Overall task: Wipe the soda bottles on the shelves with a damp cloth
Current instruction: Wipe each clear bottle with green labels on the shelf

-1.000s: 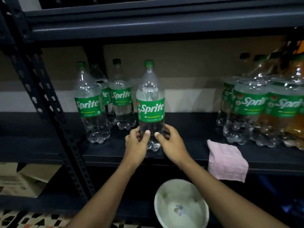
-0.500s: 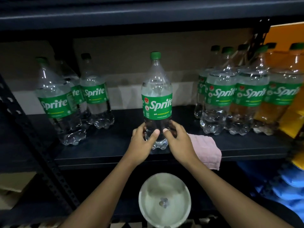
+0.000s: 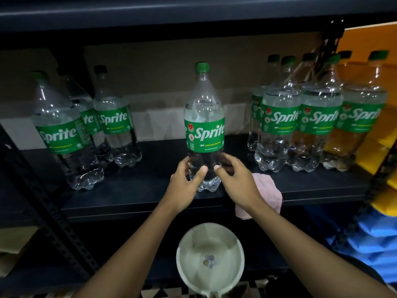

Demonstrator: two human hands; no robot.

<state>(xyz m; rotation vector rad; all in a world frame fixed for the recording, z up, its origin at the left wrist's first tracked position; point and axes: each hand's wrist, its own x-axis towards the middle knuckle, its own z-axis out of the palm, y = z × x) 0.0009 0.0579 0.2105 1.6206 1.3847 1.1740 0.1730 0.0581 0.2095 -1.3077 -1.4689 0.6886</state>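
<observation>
Evidently a low grip: left hand point(image 3: 184, 183) and right hand point(image 3: 238, 179) curled round the bottle point(image 3: 204, 117), upright on the shelf point(image 3: 133, 190). Cloth point(image 3: 268, 190) lay just right of the bottle; left should steady, right fetch it.

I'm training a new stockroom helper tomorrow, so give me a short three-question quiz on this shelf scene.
1. True or false: the pink cloth is in the right hand.
2. Where on the middle bottle do the left hand and right hand grip? A lower body, B cap, C label.
3. Which has more bottles, the left group or the right group?
Key: 1 false, it lies on the shelf beside the right wrist; 2 A; 3 right group.
</observation>
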